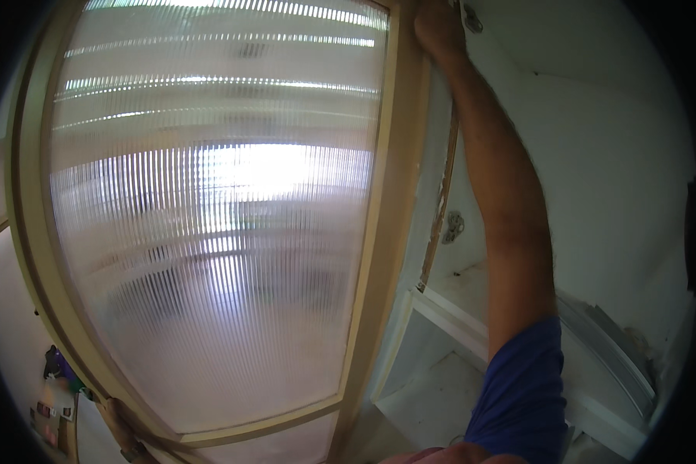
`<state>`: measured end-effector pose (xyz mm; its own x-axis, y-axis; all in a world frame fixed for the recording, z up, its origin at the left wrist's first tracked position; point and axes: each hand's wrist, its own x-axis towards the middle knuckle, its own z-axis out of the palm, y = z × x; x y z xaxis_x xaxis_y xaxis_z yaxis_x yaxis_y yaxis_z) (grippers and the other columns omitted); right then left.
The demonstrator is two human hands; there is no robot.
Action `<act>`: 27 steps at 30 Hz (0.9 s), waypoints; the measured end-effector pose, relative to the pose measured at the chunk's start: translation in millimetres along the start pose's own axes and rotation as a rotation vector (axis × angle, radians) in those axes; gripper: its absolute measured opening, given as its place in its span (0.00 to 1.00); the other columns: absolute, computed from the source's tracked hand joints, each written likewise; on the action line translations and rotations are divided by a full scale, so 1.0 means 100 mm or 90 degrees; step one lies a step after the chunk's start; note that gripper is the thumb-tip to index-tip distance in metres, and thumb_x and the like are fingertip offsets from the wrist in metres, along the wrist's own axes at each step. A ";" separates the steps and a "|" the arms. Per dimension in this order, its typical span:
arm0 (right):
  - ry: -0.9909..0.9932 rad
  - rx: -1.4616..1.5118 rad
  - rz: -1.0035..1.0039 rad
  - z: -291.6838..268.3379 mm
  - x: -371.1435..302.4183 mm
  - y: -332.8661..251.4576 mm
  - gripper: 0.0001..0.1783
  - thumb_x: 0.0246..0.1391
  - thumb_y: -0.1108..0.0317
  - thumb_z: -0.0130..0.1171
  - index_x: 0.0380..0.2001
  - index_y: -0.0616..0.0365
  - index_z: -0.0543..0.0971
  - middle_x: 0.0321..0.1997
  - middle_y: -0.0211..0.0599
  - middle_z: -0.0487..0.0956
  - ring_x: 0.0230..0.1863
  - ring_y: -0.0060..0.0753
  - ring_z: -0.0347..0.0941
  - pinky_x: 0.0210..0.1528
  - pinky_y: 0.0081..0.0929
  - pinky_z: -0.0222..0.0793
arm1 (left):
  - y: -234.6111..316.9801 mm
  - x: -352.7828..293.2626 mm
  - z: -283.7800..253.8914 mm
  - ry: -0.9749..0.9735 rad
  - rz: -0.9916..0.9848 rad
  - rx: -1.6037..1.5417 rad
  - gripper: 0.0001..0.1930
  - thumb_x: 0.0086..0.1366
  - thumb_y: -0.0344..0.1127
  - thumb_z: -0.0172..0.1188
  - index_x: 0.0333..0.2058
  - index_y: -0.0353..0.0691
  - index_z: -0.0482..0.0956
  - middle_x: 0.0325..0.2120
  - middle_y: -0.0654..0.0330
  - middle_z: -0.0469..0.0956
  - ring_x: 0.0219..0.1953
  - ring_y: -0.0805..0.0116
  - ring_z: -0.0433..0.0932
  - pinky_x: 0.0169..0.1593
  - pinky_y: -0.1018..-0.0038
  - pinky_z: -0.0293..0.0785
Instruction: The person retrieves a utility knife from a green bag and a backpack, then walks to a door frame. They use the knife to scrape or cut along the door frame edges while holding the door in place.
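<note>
A large door (369, 255) with a tan frame and a ribbed, see-through pane stands in front of me, filling the left and middle of the view. My right arm reaches up along its right side. At the top, my right hand (441, 32) is closed on the frame's edge, its fingertips hidden. Low on the left, my left hand (118, 424) grips the frame's lower left edge; most of its fingers are behind or against the frame. Two metal hinges, a lower one (452, 226) and an upper one (473, 19), sit on the white cabinet side.
The white cabinet interior (611, 155) opens on the right, with a shelf edge (472, 325) below. Grey curved strips (615, 348) lie on the shelf. A chipped wooden edge (439, 213) runs beside the door. Small items (54, 402) are at the lower left.
</note>
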<state>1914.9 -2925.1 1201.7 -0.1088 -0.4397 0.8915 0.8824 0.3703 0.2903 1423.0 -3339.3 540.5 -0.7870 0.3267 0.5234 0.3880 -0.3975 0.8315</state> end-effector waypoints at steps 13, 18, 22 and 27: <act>-0.039 0.201 0.087 -0.40 0.20 -0.42 0.21 0.58 0.71 0.35 0.49 0.72 0.70 0.49 0.65 0.72 0.53 0.58 0.69 0.56 0.45 0.63 | -0.15 0.01 -0.15 0.041 -0.014 -0.003 0.42 0.61 0.56 0.53 0.63 0.31 0.52 0.59 0.50 0.59 0.62 0.58 0.56 0.63 0.65 0.50; -0.058 0.022 0.017 -0.08 0.05 -0.04 0.20 0.56 0.73 0.37 0.47 0.72 0.71 0.46 0.67 0.73 0.50 0.61 0.71 0.54 0.47 0.65 | -0.44 0.01 -0.36 0.008 -0.047 -0.010 0.41 0.61 0.56 0.54 0.62 0.31 0.53 0.59 0.50 0.60 0.61 0.58 0.58 0.63 0.65 0.51; -0.151 0.059 0.098 -0.24 0.24 -0.25 0.20 0.56 0.73 0.37 0.47 0.73 0.71 0.47 0.67 0.73 0.51 0.60 0.70 0.53 0.48 0.66 | -0.11 -0.04 -0.15 0.028 -0.006 -0.001 0.40 0.61 0.56 0.53 0.61 0.31 0.53 0.57 0.50 0.61 0.60 0.58 0.59 0.62 0.65 0.52; 0.003 0.031 -0.019 -0.06 -0.01 -0.10 0.19 0.58 0.71 0.37 0.43 0.74 0.73 0.47 0.68 0.73 0.48 0.61 0.72 0.49 0.48 0.68 | -0.48 0.02 -0.38 0.015 -0.020 -0.020 0.41 0.61 0.57 0.53 0.62 0.30 0.52 0.58 0.50 0.60 0.61 0.58 0.58 0.63 0.65 0.51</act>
<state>1909.2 -2933.1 1196.3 -0.1327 -0.4549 0.8806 0.8556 0.3960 0.3334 1385.1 -3351.9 494.5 -0.8101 0.3194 0.4916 0.3477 -0.4134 0.8415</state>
